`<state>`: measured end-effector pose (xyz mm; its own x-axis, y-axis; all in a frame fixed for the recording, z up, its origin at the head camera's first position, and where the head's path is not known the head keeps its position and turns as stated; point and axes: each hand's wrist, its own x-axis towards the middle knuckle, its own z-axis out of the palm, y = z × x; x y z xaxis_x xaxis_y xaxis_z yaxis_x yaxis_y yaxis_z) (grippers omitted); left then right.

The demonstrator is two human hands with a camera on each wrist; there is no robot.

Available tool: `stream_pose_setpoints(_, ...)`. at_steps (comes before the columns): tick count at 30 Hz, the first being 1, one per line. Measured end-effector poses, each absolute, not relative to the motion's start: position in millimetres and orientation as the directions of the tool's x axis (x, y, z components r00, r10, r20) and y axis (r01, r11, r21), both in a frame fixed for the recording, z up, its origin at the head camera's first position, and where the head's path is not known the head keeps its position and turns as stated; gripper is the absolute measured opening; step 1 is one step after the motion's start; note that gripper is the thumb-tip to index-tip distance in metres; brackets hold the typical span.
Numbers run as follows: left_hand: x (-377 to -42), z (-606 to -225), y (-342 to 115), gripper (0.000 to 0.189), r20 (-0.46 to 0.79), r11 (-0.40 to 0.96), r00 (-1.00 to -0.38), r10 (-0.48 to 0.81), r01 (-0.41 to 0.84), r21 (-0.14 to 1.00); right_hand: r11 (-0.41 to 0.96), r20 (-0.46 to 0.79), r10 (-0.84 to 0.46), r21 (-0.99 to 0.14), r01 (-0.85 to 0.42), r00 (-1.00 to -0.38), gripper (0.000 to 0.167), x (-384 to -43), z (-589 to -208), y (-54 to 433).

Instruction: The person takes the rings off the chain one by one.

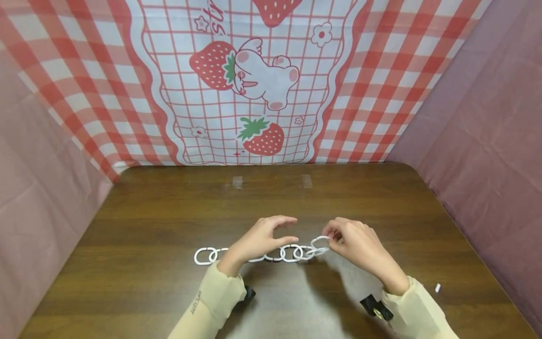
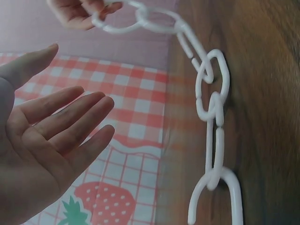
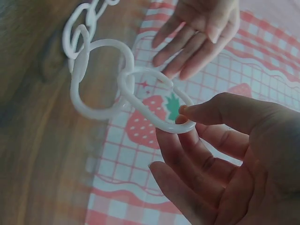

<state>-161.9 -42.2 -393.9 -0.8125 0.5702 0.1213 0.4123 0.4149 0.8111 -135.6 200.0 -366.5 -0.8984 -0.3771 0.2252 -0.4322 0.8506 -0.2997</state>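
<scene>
A white plastic chain (image 1: pixel 291 261) of several oval links runs left to right across the wooden table. My right hand (image 1: pixel 357 242) pinches its right end link (image 3: pixel 145 112) between thumb and fingers, raising that end off the wood. Small gaps show in some of the links, as in the left wrist view. My left hand (image 1: pixel 258 242) hovers over the middle of the chain, thumb and fingers spread apart and holding nothing. Its wrist hides part of the chain in the head view. The leftmost links lie flat on the table.
A small white piece (image 1: pixel 438 287) lies on the table (image 1: pixel 139 212) to the right of my right sleeve. Two bits of clear tape (image 1: pixel 237 182) stick near the back edge. A strawberry-print cloth (image 1: pixel 271 132) hangs behind, with pink cloth (image 1: pixel 487 117) at both sides.
</scene>
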Motion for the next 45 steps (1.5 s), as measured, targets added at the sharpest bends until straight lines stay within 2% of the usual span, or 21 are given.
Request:
stream_pose_setpoints(14,-154,-396,-25,0.052,0.078,0.401,-0.743,0.664,0.443,0.802,0.825,0.294,-0.378,-0.322,-0.464,-0.878,0.012,-129,-342,186)
stream_pose_setpoints(22,-154,-403,-21,0.038,0.117,0.341,-0.722,0.682,0.456,0.822,0.799,0.322,-0.381,-0.358,-0.484,-0.867,0.013,-125,-330,181)
stream_pose_setpoints(27,-155,-406,-20,0.039,0.122,0.279,-0.719,0.684,0.413,0.867,0.772,0.318,-0.364,-0.423,-0.475,-0.875,0.012,-122,-324,181)
stream_pose_setpoints(35,-156,-408,-18,0.033,0.138,0.217,-0.714,0.686,0.382,0.898,0.727,0.322,-0.258,-0.556,-0.403,-0.911,0.01,-119,-325,178)
stream_pose_setpoints(45,-157,-411,-18,0.028,0.153,0.186,-0.724,0.673,0.365,0.912,0.681,0.375,-0.073,-0.658,-0.321,-0.924,0.009,-120,-329,180)
